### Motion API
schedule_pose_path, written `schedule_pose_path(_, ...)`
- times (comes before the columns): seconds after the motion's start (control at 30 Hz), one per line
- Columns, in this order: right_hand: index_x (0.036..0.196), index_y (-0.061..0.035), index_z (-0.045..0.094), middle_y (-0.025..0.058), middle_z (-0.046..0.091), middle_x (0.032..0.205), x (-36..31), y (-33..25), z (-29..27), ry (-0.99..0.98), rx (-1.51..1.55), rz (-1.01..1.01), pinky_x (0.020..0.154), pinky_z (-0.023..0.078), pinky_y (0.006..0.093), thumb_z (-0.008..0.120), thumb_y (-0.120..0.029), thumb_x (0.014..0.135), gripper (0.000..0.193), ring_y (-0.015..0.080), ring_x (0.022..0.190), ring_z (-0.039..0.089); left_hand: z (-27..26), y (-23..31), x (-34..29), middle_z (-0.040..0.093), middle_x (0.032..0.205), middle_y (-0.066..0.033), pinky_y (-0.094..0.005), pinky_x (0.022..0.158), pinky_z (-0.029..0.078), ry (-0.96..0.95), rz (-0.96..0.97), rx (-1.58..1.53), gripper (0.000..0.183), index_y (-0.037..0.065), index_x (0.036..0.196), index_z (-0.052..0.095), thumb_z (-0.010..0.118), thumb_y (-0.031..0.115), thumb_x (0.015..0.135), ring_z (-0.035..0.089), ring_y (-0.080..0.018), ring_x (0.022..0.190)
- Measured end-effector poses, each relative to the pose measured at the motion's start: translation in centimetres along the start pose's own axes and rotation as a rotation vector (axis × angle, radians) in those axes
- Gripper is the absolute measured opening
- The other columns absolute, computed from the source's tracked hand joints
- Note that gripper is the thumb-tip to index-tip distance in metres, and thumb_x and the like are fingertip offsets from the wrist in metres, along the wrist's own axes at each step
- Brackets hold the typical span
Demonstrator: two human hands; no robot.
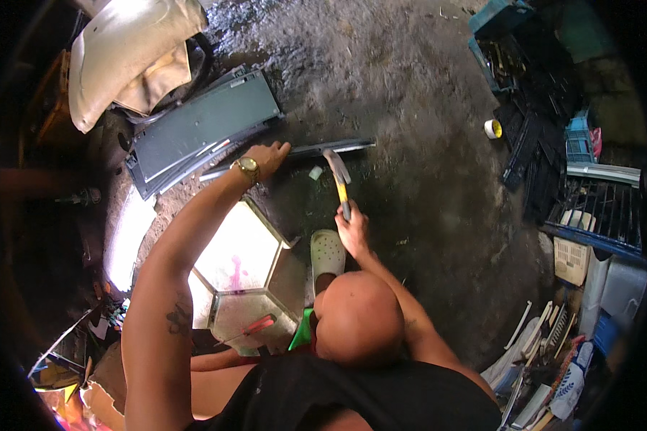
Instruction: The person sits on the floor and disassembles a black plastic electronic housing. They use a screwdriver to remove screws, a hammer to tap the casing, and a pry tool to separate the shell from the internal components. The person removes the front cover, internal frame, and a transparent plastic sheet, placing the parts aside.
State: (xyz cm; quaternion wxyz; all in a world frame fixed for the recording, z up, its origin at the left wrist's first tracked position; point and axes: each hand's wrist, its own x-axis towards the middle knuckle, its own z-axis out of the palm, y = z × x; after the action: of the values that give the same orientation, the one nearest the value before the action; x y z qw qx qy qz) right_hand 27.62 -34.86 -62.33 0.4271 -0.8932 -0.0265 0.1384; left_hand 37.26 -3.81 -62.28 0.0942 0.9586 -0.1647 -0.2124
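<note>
My left hand [266,159], with a watch on its wrist, is closed over a long, narrow dark strip [358,144] that lies crosswise low over the floor. In my right hand [354,231] is a claw hammer [341,191] with a yellow and black handle. The hammer's metal head is at the strip, right of my left hand; whether the two touch I cannot tell. A small pale piece [315,173] lies on the floor just below the strip. Part of the strip is hidden under my left hand and wrist.
Flat grey panels [205,129] are stacked left of the strip, below beige curved panels [129,54]. A brightly lit angular panel piece [241,251] carries a red-handled tool [260,325]. My foot wears a pale clog [328,253]. A tape roll [493,129] and crates [581,140] are at right.
</note>
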Motion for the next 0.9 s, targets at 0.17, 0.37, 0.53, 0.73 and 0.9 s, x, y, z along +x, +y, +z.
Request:
schedule_pose_path(0.17, 0.104, -0.0096, 0.066, 0.0159, 0.073, 0.089, -3.8, 5.3, -1.6, 0.115, 0.082, -0.130, 0.073, 0.057, 0.0443, 0.069, -0.017, 0.091, 0.016, 0.0403, 0.086, 0.073, -3.0, 0.1, -0.2, 0.065, 0.115, -0.0217, -0.0522, 0.077, 0.059, 0.019, -0.031, -0.016, 0.032, 0.004, 0.127, 0.048, 0.054, 0.006, 0.095, 0.071, -0.0430, 0.093)
schedule_pose_path(0.37, 0.106, -0.0061, 0.065, 0.0225, 0.071, 0.092, -4.5, 7.6, -3.1, -0.038, -0.239, 0.201, 0.078, 0.051, 0.0552, 0.070, -0.035, 0.092, 0.033, 0.0486, 0.090, 0.067, -10.8, 2.5, -7.4, 0.065, 0.111, -0.0199, -0.0528, 0.077, 0.058, 0.143, -0.034, 0.000, 0.030, 0.004, 0.125, 0.048, 0.056, 0.007, 0.096, 0.070, -0.0426, 0.093)
schedule_pose_path(0.53, 0.131, -0.0146, 0.065, 0.0225, 0.073, 0.108, -2.6, 5.9, -2.5, -0.146, -0.299, 0.091, 0.088, 0.053, 0.0513, 0.074, -0.039, 0.089, 0.049, 0.0449, 0.105, 0.068, -14.9, 5.8, -21.0, 0.065, 0.115, -0.0166, -0.0428, 0.066, 0.063, 0.419, -0.174, 0.104, 0.032, 0.006, 0.131, 0.049, 0.054, 0.010, 0.100, 0.072, -0.0353, 0.092)
schedule_pose_path(0.73, 0.138, -0.0163, 0.060, 0.0193, 0.071, 0.116, 1.3, 3.2, 0.4, -0.202, -0.294, -0.248, 0.096, 0.051, 0.0507, 0.074, -0.032, 0.091, 0.052, 0.0423, 0.111, 0.066, -7.5, 10.8, -37.0, 0.062, 0.134, -0.0113, -0.0458, 0.087, 0.054, 0.626, -0.411, 0.261, 0.046, 0.012, 0.138, 0.055, 0.061, 0.010, 0.093, 0.063, -0.0310, 0.112)
schedule_pose_path(0.9, 0.132, -0.0071, 0.066, 0.0241, 0.067, 0.127, 6.5, 0.8, 3.0, -0.499, -0.483, -0.239, 0.099, 0.051, 0.0461, 0.071, -0.022, 0.090, 0.045, 0.0444, 0.119, 0.063, 2.0, 15.4, -41.2, 0.054, 0.144, -0.0095, -0.0504, 0.095, 0.045, 0.654, -0.557, 0.293, 0.059, 0.021, 0.143, 0.053, 0.061, 0.006, 0.087, 0.055, -0.0316, 0.121)
